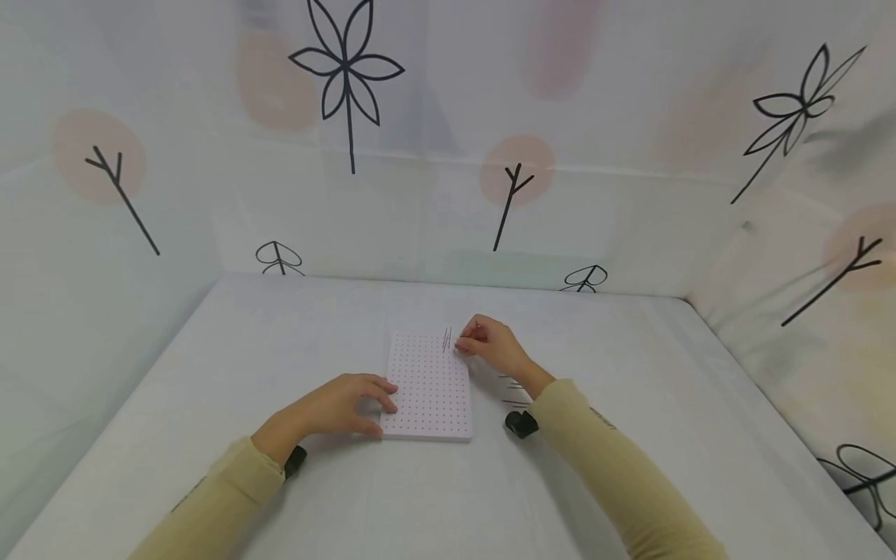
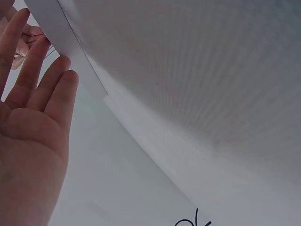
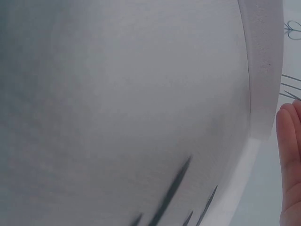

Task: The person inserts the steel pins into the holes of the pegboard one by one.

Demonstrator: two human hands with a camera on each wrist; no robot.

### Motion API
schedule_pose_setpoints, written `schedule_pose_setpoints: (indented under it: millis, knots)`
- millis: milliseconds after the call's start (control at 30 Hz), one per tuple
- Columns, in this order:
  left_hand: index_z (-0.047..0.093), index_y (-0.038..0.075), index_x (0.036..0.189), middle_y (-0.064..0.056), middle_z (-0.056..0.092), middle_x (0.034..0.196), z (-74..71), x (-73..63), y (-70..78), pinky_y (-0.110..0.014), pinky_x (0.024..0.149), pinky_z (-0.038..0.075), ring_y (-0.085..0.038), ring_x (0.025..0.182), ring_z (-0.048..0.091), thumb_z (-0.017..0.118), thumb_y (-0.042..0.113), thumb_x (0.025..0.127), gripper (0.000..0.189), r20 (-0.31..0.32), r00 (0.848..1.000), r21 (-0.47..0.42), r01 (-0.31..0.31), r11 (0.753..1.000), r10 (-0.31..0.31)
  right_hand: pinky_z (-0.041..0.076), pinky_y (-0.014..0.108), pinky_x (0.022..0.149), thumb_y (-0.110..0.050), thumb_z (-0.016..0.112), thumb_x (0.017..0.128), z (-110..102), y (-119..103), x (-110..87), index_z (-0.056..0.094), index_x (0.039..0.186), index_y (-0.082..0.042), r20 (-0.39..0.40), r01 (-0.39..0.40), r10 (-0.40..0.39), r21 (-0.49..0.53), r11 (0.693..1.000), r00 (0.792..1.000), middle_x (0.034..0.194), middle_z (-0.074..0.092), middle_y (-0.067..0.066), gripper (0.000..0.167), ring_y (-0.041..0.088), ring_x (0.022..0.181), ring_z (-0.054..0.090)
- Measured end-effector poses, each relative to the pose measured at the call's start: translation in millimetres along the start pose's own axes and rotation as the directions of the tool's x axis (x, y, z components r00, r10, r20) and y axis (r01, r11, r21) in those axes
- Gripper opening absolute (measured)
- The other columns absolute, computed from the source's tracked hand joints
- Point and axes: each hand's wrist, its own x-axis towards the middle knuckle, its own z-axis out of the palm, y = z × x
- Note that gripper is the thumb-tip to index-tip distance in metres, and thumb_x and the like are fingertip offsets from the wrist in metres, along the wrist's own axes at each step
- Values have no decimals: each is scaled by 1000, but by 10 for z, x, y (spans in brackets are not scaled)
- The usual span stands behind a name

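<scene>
A white pegboard (image 1: pixel 427 389) with a grid of small holes lies on the table. A few thin dark needles (image 1: pixel 446 340) stand upright near its far right corner. Beside them, my right hand (image 1: pixel 490 344) pinches a thin dark needle (image 3: pixel 291 95) between thumb and fingertips, over the board's far right edge; the fingers hide much of it in the head view. My left hand (image 1: pixel 350 403) rests at the board's left edge, fingers spread and loosely bent, fingertips on the rim. In the left wrist view the board's side (image 2: pixel 59 33) shows next to those fingers.
Several loose dark needles (image 1: pixel 516 383) lie on the white table (image 1: pixel 336 334) to the right of the board, partly under my right forearm. Black wrist devices (image 1: pixel 521 424) hang below both wrists. Patterned white cloth walls (image 1: pixel 420 202) enclose the table's back and sides.
</scene>
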Motion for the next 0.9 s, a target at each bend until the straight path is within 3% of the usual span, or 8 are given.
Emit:
schedule_pose_setpoints:
  millis: [367, 900]
  knots:
    - [71, 20, 99, -2, 57, 126, -14, -14, 3, -48, 103, 33, -27, 124, 44, 79, 20, 73, 27, -3, 1000, 10, -21, 1000, 21, 51, 28, 66, -9, 67, 86, 33, -2, 55, 56, 87, -6, 20, 30, -29, -51, 998, 999, 83, 66, 4, 11, 15, 72, 62]
    - [71, 21, 99, -2, 57, 126, -13, -5, -35, -48, 103, 33, -27, 124, 44, 80, 21, 73, 28, -5, 999, 4, -34, 999, 34, 50, 25, 66, -7, 70, 83, 98, -61, 105, 65, 85, -4, 2, -55, 56, -121, 991, 998, 79, 62, 2, 6, 15, 74, 57]
